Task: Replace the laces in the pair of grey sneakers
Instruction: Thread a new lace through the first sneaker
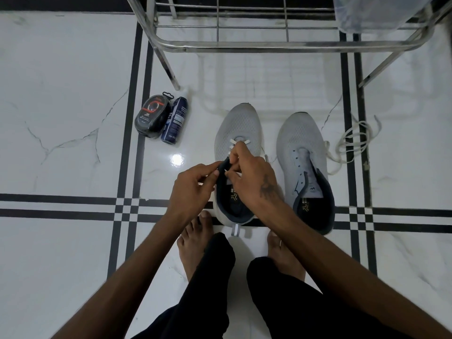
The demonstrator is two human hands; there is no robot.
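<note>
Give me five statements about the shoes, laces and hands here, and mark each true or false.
1. Both hands work at the left sneaker. True: left hand and right hand meet over its tongue.
2. The right sneaker is fully laced. False: its eyelets are bare.
3. A loose white lace lies on the floor right of the right sneaker. True.
4. The blue can stands upright. False: it lies on its side beside a dark packet.
5. The left sneaker has no lace. False: a white lace crosses its front eyelets.
</note>
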